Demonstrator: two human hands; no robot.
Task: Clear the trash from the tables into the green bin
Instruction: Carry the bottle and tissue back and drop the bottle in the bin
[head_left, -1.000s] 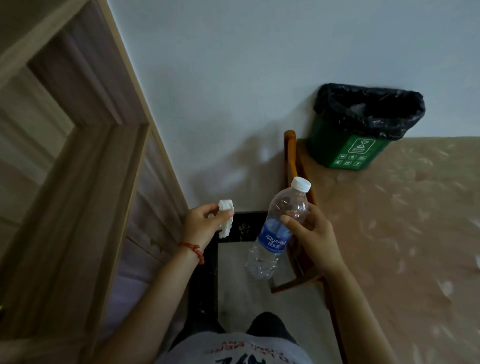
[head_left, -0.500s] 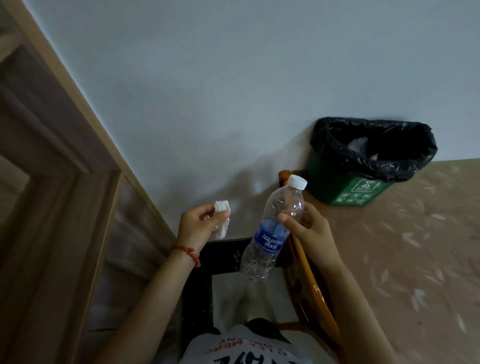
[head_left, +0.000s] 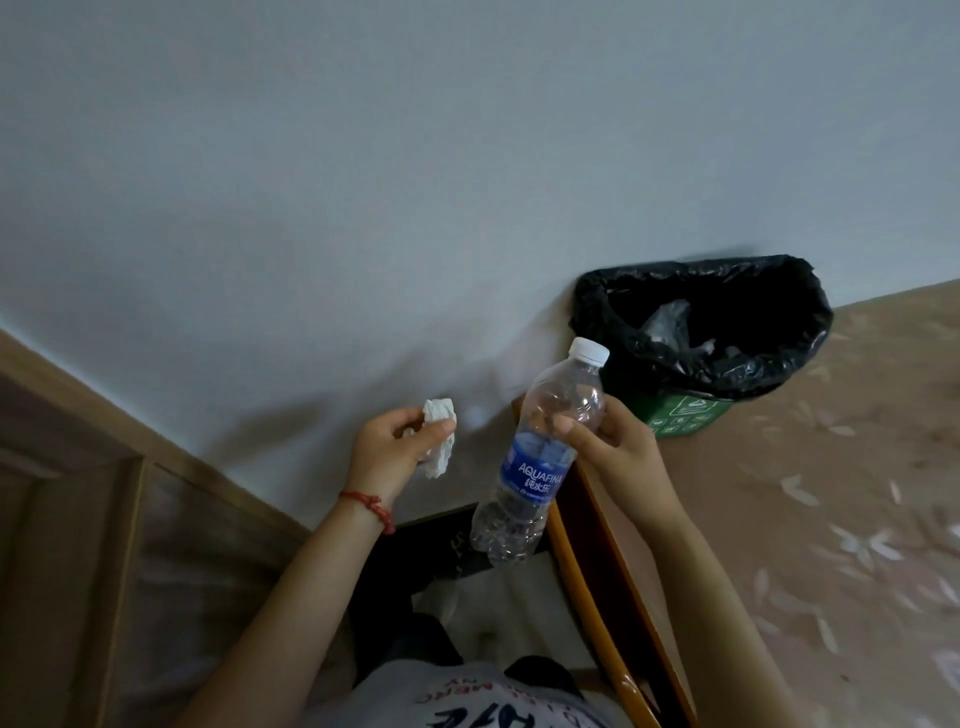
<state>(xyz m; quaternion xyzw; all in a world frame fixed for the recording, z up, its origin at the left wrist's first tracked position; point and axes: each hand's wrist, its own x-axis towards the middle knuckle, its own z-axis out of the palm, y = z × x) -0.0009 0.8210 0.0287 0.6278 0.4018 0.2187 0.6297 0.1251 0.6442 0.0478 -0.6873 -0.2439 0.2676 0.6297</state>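
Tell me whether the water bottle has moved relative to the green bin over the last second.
Yes. The water bottle, held in the right hand, has closed in on the green bin; its cap now reaches the bin's black liner.

I read "AQUAFINA" on the blue label of the water bottle (head_left: 540, 457); the green bin's (head_left: 685, 418) white symbols are illegible.
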